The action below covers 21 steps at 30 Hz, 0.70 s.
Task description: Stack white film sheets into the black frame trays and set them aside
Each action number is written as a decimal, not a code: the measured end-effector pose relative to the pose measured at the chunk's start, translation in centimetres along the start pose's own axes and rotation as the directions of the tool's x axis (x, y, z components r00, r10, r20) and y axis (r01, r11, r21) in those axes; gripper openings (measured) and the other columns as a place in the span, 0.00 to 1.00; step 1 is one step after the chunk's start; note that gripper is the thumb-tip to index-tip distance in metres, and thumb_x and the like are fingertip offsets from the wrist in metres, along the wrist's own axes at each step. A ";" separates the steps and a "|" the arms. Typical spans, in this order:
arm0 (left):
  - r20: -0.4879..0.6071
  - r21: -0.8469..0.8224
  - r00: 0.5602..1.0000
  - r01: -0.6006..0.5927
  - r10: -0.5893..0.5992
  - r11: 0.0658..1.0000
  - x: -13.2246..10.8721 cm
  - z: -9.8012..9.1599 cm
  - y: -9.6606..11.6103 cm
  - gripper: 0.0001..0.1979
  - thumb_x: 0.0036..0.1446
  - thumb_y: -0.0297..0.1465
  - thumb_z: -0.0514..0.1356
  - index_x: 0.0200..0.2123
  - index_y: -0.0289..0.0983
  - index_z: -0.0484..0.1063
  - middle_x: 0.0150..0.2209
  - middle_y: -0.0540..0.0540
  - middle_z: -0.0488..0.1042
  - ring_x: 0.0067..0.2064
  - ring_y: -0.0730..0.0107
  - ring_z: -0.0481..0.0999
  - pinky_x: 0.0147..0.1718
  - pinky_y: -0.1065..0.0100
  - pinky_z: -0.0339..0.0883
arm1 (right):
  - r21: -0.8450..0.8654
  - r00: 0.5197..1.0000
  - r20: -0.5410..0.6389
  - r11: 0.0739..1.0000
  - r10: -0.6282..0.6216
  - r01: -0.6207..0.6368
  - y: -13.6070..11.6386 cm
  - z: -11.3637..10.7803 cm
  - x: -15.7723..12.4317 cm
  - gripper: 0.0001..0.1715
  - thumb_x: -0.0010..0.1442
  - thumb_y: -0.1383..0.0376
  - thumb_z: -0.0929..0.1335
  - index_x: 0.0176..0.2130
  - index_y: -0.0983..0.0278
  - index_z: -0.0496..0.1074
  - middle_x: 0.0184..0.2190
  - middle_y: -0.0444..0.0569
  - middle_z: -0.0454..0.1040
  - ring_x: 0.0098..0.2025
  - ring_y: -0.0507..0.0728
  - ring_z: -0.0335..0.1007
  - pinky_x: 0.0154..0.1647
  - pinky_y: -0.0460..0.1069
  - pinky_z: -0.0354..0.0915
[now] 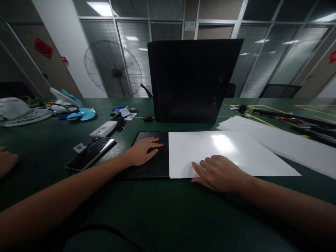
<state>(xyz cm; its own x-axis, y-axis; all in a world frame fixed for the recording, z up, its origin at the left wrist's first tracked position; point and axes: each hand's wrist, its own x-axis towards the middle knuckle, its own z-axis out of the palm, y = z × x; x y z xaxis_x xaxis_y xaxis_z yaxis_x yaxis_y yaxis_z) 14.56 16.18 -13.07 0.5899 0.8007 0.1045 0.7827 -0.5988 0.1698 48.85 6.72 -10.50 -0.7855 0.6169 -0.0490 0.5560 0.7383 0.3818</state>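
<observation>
My left hand lies flat, fingers stretched out, on a black flat panel on the dark green table. My right hand rests with fingers spread on the near edge of a glossy white sheet that covers the panel's right part. Neither hand grips anything. Behind them a stack of black panels stands upright.
A phone, a small label and a white box lie to the left. More white sheets lie at right, tools and cables beyond. Fan parts sit far left. Another person's hand shows at the left edge.
</observation>
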 end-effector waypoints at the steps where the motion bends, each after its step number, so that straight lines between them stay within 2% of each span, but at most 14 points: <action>1: -0.003 -0.001 1.000 0.000 0.000 1.000 0.0 0.0 0.0 0.25 0.73 0.40 0.51 0.68 0.46 0.70 0.74 0.43 0.63 0.74 0.51 0.61 0.72 0.44 0.54 | 0.002 1.000 0.027 1.000 0.015 -0.015 0.0 -0.2 0.1 0.34 0.76 0.48 0.59 0.63 0.68 0.74 0.44 0.62 0.82 0.40 0.64 0.81 0.37 0.57 0.75; 4: -0.001 -0.003 1.000 -0.004 0.004 1.000 0.0 0.0 0.0 0.25 0.73 0.39 0.51 0.68 0.46 0.71 0.73 0.43 0.63 0.74 0.50 0.61 0.72 0.43 0.54 | 0.009 0.991 0.091 0.995 0.102 -0.103 0.1 -0.3 0.2 0.42 0.74 0.43 0.57 0.63 0.73 0.73 0.40 0.66 0.82 0.38 0.66 0.80 0.35 0.58 0.74; 7: 0.001 -0.001 1.000 -0.009 0.009 1.000 0.0 0.0 0.0 0.25 0.73 0.39 0.51 0.68 0.45 0.70 0.73 0.43 0.63 0.74 0.50 0.61 0.72 0.43 0.55 | 0.043 0.967 0.135 0.974 0.215 -0.222 0.4 0.1 0.2 0.51 0.71 0.35 0.56 0.63 0.76 0.74 0.34 0.67 0.81 0.30 0.64 0.77 0.28 0.57 0.70; 9: 0.000 -0.002 1.000 -0.013 0.013 1.000 0.0 0.0 0.0 0.25 0.73 0.39 0.51 0.68 0.45 0.70 0.73 0.42 0.63 0.74 0.50 0.61 0.72 0.43 0.55 | 0.085 0.955 0.141 0.957 0.262 -0.276 0.7 0.7 0.1 0.54 0.68 0.32 0.56 0.57 0.74 0.78 0.30 0.66 0.79 0.26 0.63 0.73 0.25 0.57 0.68; 12: -0.006 -0.006 1.000 -0.010 0.010 1.000 0.0 0.0 -0.1 0.25 0.73 0.39 0.51 0.68 0.45 0.71 0.73 0.42 0.64 0.74 0.50 0.61 0.72 0.42 0.55 | 0.105 0.955 0.098 0.952 0.279 -0.288 1.0 1.5 -0.3 0.52 0.66 0.30 0.54 0.43 0.68 0.83 0.29 0.64 0.78 0.27 0.62 0.72 0.25 0.56 0.67; 14: -0.008 -0.007 1.000 -0.004 0.004 1.000 -0.1 0.1 -0.1 0.25 0.73 0.40 0.51 0.68 0.46 0.71 0.73 0.43 0.64 0.74 0.50 0.61 0.71 0.42 0.55 | 0.105 0.963 0.006 0.957 0.270 -0.269 1.2 2.0 -0.5 0.52 0.66 0.30 0.55 0.42 0.69 0.82 0.37 0.67 0.80 0.34 0.66 0.76 0.30 0.59 0.72; 16: -0.009 -0.008 1.000 -0.003 0.002 1.000 -0.1 0.1 -0.1 0.24 0.73 0.40 0.51 0.68 0.46 0.71 0.73 0.44 0.64 0.74 0.50 0.61 0.72 0.43 0.55 | 0.155 0.972 -0.117 0.971 0.202 -0.184 1.7 2.4 -0.6 0.52 0.66 0.31 0.58 0.56 0.71 0.79 0.56 0.72 0.76 0.52 0.74 0.76 0.44 0.66 0.75; 18: -0.010 -0.007 1.000 -0.005 0.005 1.000 -0.1 0.1 -0.1 0.25 0.73 0.41 0.51 0.68 0.46 0.71 0.73 0.44 0.64 0.74 0.50 0.61 0.72 0.44 0.55 | 0.239 0.982 -0.181 0.971 0.052 -0.007 2.2 2.6 -0.5 0.50 0.69 0.36 0.61 0.72 0.66 0.64 0.73 0.66 0.59 0.69 0.77 0.62 0.62 0.72 0.67; 19: -0.012 -0.006 1.000 -0.008 0.008 1.000 -0.1 0.1 -0.1 0.25 0.73 0.41 0.51 0.68 0.46 0.71 0.73 0.43 0.64 0.74 0.50 0.61 0.72 0.44 0.54 | 0.284 0.983 -0.179 0.955 -0.033 0.084 2.5 2.7 -0.5 0.47 0.71 0.39 0.61 0.76 0.61 0.56 0.76 0.61 0.51 0.74 0.74 0.54 0.68 0.73 0.61; 21: -0.016 -0.003 1.000 -0.012 0.012 1.000 -0.1 0.1 0.0 0.25 0.73 0.40 0.51 0.68 0.45 0.71 0.73 0.43 0.64 0.74 0.50 0.62 0.72 0.44 0.55 | 0.364 0.978 -0.139 0.911 -0.153 0.194 3.1 2.7 -0.3 0.42 0.74 0.44 0.60 0.78 0.54 0.49 0.78 0.53 0.46 0.77 0.70 0.47 0.73 0.72 0.54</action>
<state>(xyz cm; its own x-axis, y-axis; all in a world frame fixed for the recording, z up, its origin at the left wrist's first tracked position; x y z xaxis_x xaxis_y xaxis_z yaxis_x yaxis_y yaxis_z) 14.50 16.13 -13.16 0.5958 0.7939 0.1219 0.7751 -0.6080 0.1718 51.60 9.55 -11.81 -0.8914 0.4528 0.0217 0.4529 0.8915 0.0027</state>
